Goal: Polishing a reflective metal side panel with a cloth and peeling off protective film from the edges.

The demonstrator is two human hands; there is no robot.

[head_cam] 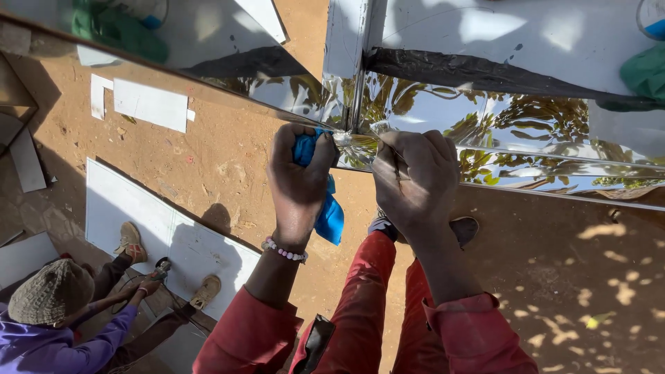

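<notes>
Here the left hand is clenched around a crumpled bright blue cloth, pressed to the lower edge of a mirror-bright metal sheet where two panels meet at a vertical seam. Just beside it, the right hand is fisted over a thin strip at that edge. Below lies sandy ground with flat white panels, where a seated person works a tool.
</notes>
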